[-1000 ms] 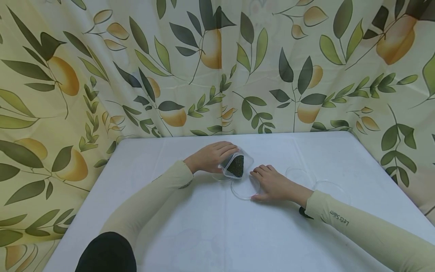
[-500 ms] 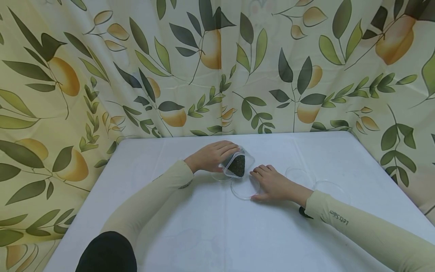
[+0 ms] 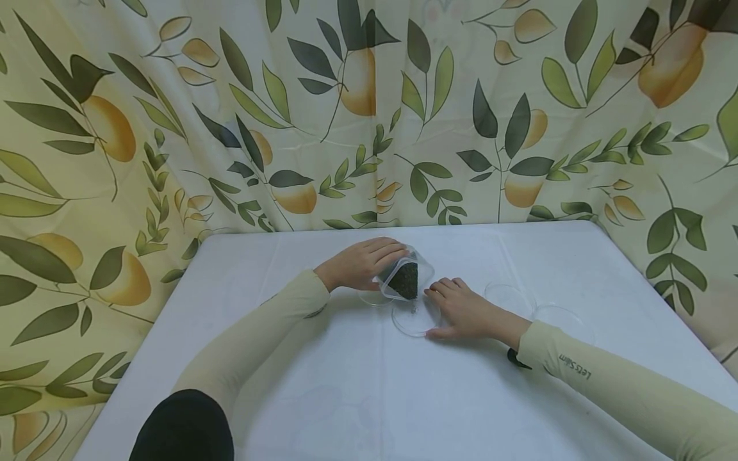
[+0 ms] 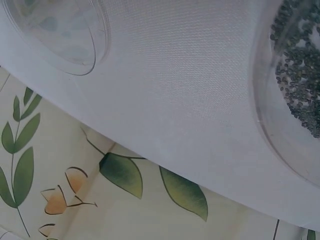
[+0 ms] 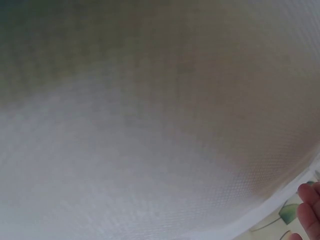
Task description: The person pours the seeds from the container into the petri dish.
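A clear container [image 3: 425,267] of dark seeds [image 3: 405,283] tilts above a round dish [image 3: 409,326], gripped by the left hand [image 3: 364,264]. The right hand [image 3: 461,310] holds the dish's rim between parted thumb and fingers. The white tabletop [image 3: 323,390]'s back edge runs near; broad surface stretches toward the person.

Room lies between the sleeves [image 3: 271,326]; a container [image 3: 425,267] blocks beyond.
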{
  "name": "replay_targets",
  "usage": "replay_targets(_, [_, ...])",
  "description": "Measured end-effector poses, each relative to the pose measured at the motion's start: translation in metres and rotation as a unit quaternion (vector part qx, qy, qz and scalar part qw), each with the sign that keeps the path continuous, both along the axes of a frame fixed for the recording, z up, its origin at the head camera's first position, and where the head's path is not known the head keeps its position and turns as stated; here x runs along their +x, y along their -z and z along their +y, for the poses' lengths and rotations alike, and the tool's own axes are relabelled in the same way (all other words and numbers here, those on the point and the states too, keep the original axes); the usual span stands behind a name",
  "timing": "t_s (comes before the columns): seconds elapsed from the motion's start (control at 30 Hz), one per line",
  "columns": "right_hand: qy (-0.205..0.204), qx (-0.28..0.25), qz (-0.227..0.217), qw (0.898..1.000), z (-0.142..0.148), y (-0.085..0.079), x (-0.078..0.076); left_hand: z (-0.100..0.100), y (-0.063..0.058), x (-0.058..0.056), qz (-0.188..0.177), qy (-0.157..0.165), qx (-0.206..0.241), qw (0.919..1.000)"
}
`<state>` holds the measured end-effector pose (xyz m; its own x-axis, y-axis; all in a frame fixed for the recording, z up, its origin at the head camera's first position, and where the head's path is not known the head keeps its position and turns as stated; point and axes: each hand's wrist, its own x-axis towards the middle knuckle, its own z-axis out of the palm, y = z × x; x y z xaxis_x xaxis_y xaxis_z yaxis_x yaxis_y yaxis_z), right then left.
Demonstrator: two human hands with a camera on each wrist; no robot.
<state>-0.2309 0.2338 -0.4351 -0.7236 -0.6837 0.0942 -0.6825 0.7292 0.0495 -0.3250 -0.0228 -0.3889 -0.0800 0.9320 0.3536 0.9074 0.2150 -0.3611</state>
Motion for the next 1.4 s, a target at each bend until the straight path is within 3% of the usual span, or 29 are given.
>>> replay_targets(1.4, [-0.005,-0.006,0.014,1.000,0.0016,0.0041,-0.0007,0.0016,-0.0051,-0.0007,0.022,0.015,0.010,0.9996])
